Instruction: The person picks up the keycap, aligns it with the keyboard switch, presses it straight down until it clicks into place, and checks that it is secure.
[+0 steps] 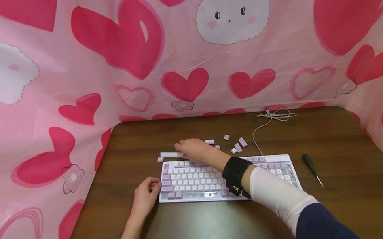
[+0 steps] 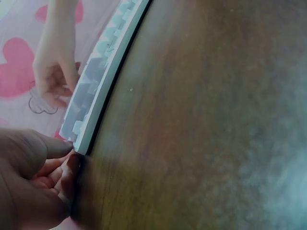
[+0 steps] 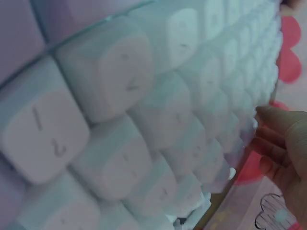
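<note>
A white keyboard (image 1: pixel 200 182) with white, lilac and grey keycaps lies on the table; some of its key places are bare. My left hand (image 1: pixel 147 195) grips its left edge between thumb and curled fingers, also seen in the left wrist view, where the hand (image 2: pixel 33 177) holds the corner. My right hand (image 1: pixel 194 148) reaches across the keyboard to loose keycaps behind it, its fingers bent downward. A small keycap (image 1: pixel 176 145) shows at the right fingertips; whether they pinch it is hidden. Beside that hand lies a long white spacebar keycap (image 1: pixel 170 154).
More loose keycaps (image 1: pixel 238 147) lie behind the keyboard, with a lilac one (image 1: pixel 160 159) near its left corner. A coiled white cable (image 1: pixel 275 115) runs from the back. To the right lies a black-handled screwdriver (image 1: pixel 310 165). Heart-patterned cloth (image 1: pixel 186 83) surrounds the brown table (image 1: pixel 199 228).
</note>
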Demonstrator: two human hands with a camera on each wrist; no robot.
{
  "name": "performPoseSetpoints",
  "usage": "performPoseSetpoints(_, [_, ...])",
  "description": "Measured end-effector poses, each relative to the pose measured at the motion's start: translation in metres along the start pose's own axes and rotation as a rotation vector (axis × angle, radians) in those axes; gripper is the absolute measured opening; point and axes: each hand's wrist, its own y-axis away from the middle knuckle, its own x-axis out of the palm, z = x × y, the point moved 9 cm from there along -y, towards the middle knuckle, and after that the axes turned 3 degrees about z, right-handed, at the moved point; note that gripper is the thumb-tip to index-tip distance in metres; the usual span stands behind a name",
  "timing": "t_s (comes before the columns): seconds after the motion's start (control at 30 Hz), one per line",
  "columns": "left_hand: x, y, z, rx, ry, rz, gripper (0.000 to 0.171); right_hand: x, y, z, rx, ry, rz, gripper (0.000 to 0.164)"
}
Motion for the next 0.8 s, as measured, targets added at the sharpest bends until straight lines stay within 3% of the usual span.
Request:
performPoseSetpoints(0.13, [-0.001,0.003,-0.001,0.004,-0.005,-0.006,0.011,0.004,-0.006,0.006,-0.011,0.059,-0.002,0.037])
performPoseSetpoints(0.37, [0.0,0.003,-0.007,0.037,-0.012,-0.001,0.009,0.012,-0.017,0.005,0.01,0.159,0.039,0.022])
performPoseSetpoints(0.63, [-0.001,0.0,-0.007,0.039,-0.013,0.0,0.008,0.014,-0.018,0.002,0.05,0.134,0.062,0.024])
performPoseSetpoints(0.8, [0.001,-0.001,-0.005,0.036,-0.012,0.007,0.008,0.013,-0.014,0.0,0.004,0.097,0.037,0.019])
